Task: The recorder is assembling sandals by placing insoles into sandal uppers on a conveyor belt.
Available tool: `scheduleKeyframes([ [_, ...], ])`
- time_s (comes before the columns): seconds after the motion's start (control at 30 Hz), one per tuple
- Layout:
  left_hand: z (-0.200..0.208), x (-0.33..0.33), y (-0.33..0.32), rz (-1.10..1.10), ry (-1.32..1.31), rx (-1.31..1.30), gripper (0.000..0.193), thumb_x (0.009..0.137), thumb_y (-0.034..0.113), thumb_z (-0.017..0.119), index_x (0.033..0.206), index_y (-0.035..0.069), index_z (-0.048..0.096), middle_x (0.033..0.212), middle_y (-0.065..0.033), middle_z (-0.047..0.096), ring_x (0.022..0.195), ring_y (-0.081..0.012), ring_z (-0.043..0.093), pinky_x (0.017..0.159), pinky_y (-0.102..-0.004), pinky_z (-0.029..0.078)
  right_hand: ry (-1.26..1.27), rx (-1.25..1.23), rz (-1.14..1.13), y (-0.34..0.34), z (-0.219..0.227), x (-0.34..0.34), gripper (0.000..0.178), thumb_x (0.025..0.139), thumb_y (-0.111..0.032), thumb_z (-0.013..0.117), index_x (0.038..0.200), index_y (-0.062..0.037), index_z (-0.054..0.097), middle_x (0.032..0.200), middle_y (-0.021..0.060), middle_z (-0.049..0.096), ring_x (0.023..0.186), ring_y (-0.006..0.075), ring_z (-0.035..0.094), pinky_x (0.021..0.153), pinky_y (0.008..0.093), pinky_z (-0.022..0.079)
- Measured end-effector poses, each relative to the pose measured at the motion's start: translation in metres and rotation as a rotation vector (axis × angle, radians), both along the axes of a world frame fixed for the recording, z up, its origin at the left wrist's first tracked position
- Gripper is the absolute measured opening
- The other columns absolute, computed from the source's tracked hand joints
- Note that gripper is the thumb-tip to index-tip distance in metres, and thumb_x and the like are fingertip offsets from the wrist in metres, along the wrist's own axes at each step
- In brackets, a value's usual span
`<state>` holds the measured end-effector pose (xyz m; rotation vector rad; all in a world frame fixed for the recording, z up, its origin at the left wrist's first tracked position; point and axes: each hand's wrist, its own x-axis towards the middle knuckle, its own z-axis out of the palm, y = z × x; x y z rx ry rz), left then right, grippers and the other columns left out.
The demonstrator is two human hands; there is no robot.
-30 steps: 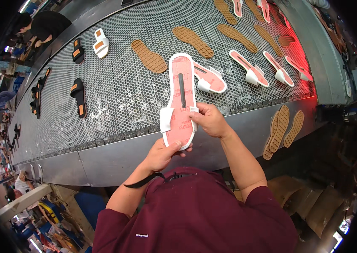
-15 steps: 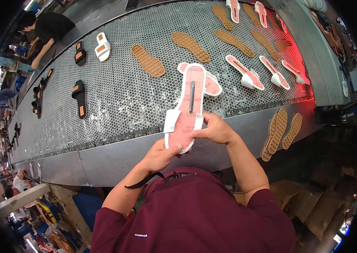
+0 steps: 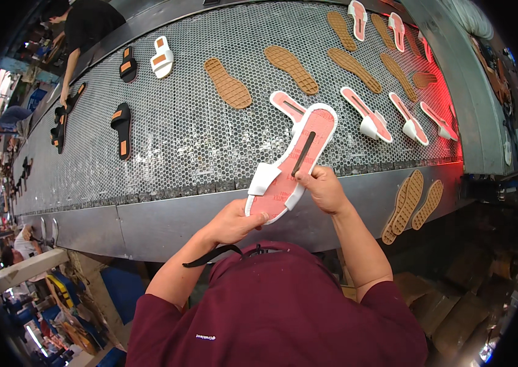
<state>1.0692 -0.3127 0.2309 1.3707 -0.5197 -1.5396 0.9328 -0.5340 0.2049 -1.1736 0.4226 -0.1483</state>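
Both my hands hold a sandal upper [image 3: 319, 136] with its underside up: pink insole board, white rim, white strap ends folded over, and a dark strip along the middle. My left hand [image 3: 233, 221] grips its lower end, thumb on the pink board. Higher up, my right hand [image 3: 325, 189] pinches its right edge, the thumb near the end of the dark strip. Partly hidden behind it, a second pink-bottomed upper [image 3: 283, 102] lies on the mesh conveyor belt [image 3: 192, 153]. A brown outsole [image 3: 228, 84] and another outsole [image 3: 291, 69] lie beyond.
To the right on the belt are several pink-bottomed uppers [image 3: 366, 114] and brown outsoles [image 3: 355, 70], near a red-lit opening [image 3: 448, 104]. Spare outsoles [image 3: 406, 202] rest on the metal ledge [image 3: 167, 220]. Black sandals [image 3: 122, 129] and a white pair [image 3: 162, 58] lie left, by a co-worker [image 3: 91, 27].
The held upper has tilted, its upper end swinging right. My right hand has shifted right and slightly up along its edge. At far left the co-worker's hand now reaches to the black sandals.
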Motion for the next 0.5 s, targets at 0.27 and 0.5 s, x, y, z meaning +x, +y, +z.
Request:
scheduleKeyframes([
  [0.27,-0.021,-0.022,-0.017,0.605,0.016,0.194,0.040,0.099,0.031,0.061,0.107,-0.009,0.066,0.095,-0.0089,0.069,0.080,-0.0110,0.063,0.070,-0.0278,0.051,0.073,-0.271,-0.117,0.032,0.000,0.003,0.020,0.098,-0.017,0.062,0.104,0.0015,0.068,0.097,0.0033,0.070,0.086,0.0068,0.060,0.075,0.0249,0.049],
  [0.5,-0.056,-0.016,0.004,0.654,0.060,0.237,0.032,0.097,0.021,0.063,0.112,-0.006,0.063,0.099,-0.0110,0.069,0.081,-0.0109,0.064,0.069,-0.0269,0.050,0.183,-0.102,-0.200,0.060,-0.046,-0.001,0.022,0.097,-0.018,0.065,0.103,0.0028,0.070,0.095,0.0033,0.071,0.086,0.0071,0.060,0.075,0.0260,0.050],
])
